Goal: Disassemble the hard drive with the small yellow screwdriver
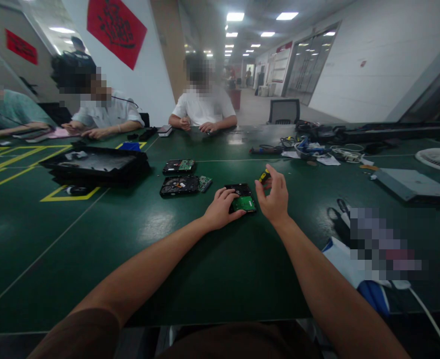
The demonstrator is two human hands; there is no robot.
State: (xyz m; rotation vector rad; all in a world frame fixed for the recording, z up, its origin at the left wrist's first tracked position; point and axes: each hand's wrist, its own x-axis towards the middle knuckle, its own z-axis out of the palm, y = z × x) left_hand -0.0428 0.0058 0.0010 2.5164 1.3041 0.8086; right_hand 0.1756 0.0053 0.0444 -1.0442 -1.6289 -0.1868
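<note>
A hard drive [244, 203] with a green circuit board on its face lies on the dark green table in front of me. My left hand [222, 208] grips its left side, fingers over the top and thumb along the near edge. Just to the right, my right hand [275, 196] holds a screwdriver [264, 175] by its yellow and black handle; the tip cannot be made out. Further left lie two more hard drives, one with a green board [179, 166] and a dark one [178, 185]. A small loose circuit board [205, 183] rests beside the dark one.
Stacked black trays [96, 167] stand at the left. Cables [309, 149] and tools are heaped at the back right, near a grey metal case [416, 183]. A white and blue cloth item [345, 259] lies by my right forearm. Several people sit across the table.
</note>
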